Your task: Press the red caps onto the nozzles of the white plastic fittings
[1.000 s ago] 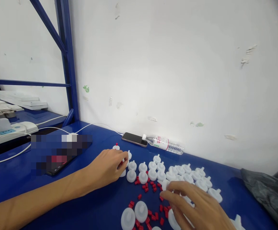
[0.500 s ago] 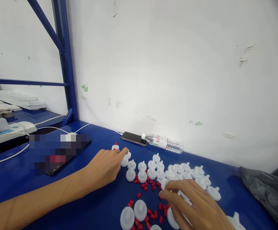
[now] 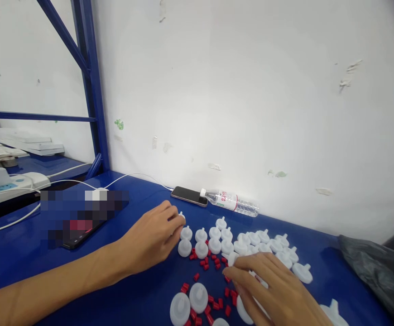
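The blue flat table (image 3: 149,294) fills the lower part of the frame. At lower right, the right hand (image 3: 275,290) has its fingers bent over white discs; if it grips one, I cannot tell. The left hand (image 3: 156,233), at lower centre, curls its fingers narrowly by one disc; its grip also I cannot tell. The clear plastic bottle (image 3: 231,202) lies behind the white plastic spouted discs (image 3: 199,297), with small red tubular pieces (image 3: 196,276) scattered among the nearer ones
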